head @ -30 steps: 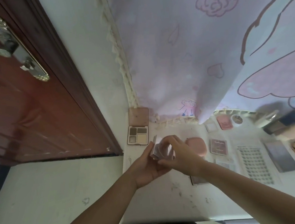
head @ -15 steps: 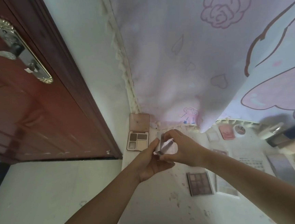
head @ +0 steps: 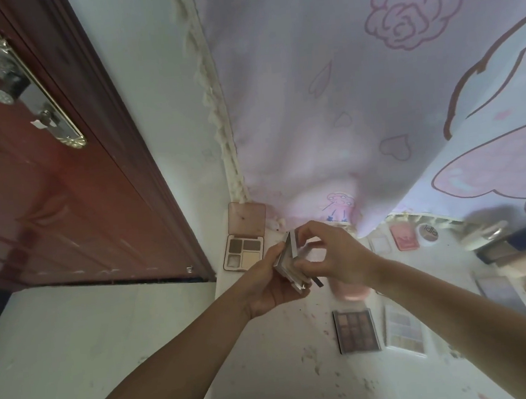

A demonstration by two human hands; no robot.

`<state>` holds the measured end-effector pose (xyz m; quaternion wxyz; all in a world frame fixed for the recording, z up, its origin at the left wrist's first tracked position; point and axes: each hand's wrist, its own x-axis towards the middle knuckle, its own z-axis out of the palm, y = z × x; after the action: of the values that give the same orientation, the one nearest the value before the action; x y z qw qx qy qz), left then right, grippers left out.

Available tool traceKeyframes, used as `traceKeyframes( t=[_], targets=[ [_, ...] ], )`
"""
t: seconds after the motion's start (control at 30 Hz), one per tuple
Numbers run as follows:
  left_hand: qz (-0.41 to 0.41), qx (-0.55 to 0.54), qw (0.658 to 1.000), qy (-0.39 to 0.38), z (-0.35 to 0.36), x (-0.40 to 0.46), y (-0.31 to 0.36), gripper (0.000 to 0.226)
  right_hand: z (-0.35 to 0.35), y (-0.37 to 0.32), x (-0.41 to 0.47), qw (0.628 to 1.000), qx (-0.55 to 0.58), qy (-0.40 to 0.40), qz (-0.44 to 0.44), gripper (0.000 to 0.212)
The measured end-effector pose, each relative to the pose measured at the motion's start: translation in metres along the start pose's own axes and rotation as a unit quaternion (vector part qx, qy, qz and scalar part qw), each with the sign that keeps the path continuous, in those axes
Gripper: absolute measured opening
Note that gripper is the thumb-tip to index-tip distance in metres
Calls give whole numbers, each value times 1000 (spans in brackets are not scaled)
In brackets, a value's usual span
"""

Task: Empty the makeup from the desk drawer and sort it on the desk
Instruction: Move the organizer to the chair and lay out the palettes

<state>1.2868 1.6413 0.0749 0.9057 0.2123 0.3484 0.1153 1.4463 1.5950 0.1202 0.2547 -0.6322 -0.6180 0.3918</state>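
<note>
Desk (head: 268, 351) lying white and stained under a pink curtain (head: 324, 82); red door (head: 49, 202) standing at left; open quad palette (head: 245, 251) resting by the wall; dark palette (head: 356, 330) and pale palette (head: 403, 330) lying side by side. Left hand (head: 267, 286) cradling a compact (head: 289, 262) above the desk; right hand (head: 333, 256) pinching its edges, fingers curled.
</note>
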Motion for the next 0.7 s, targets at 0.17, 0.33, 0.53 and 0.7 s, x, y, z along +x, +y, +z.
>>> traceKeyframes(
  t=[0.17,0.33,0.53,0.7],
  targets=[
    [-32,-37,998,-27,-3,-4,2,56,-18,-5,13,994,77,-46,62,7],
    [-36,-90,995,-34,-6,-1,-2,55,-33,8,27,975,168,-3,147,20],
    [-14,-197,979,39,-14,11,-18,50,-17,43,33,940,247,20,236,4],
    [11,-194,963,188,-11,31,-20,27,2,65,65,957,141,102,231,11]
  ],
)
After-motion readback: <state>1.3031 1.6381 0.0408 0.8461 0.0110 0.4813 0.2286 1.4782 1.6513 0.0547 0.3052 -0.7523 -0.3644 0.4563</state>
